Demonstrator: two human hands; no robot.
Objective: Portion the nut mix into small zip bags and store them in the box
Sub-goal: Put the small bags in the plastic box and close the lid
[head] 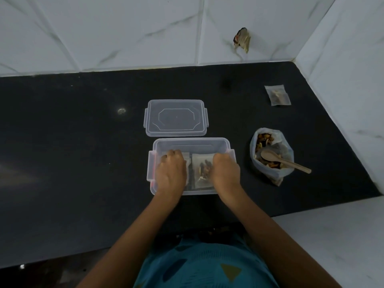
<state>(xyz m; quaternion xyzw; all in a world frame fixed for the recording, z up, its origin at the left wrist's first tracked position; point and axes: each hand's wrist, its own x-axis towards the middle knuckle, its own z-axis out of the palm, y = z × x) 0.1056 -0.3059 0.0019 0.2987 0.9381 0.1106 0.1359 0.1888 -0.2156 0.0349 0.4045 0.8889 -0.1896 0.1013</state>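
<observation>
The clear plastic box (191,140) stands open on the black counter in front of me. Both hands reach inside it. My left hand (171,173) has its fingers curled down over a small zip bag (188,163) at the box's left, and only that bag's right edge shows. My right hand (225,173) has its fingers curled at the right edge of a second zip bag (202,170), which holds nuts and lies flat in the middle. The open bag of nut mix (272,154) sits to the right with a wooden spoon (285,162) resting in it.
The box's clear lid (176,117) lies flat just behind the box. Another filled zip bag (277,95) lies at the far right near the tiled wall corner. The white tiled wall (342,90) bounds the counter at the back and right.
</observation>
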